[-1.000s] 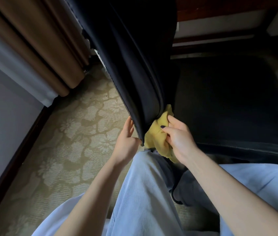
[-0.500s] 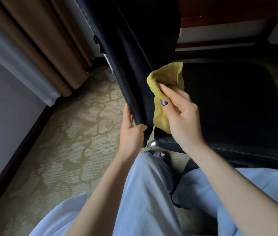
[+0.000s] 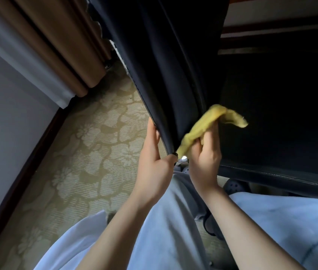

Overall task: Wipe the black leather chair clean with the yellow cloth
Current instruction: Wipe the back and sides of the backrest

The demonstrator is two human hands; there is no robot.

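My right hand (image 3: 205, 158) clutches the yellow cloth (image 3: 210, 118), bunched lengthwise, pointing up-right; my left hand (image 3: 154, 160) pinches the black leather chair (image 3: 173, 78).

Dim interior, soft diffuse light, no glare. Brightest patch: beige floral carpet (image 3: 95, 152) to left of left hand (image 3: 154, 168). Deep shadow swallows black leather chair (image 3: 173, 65) above and right of right hand (image 3: 203, 162), detail lost. Motion blur on crumpled yellow cloth (image 3: 203, 125) at right fingertips. Wide-angle bending at frame edges.

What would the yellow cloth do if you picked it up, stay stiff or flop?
Probably flop: the yellow cloth bunches and droops beyond the right hand pinching it. Likely light, since that pinch alone carries it.
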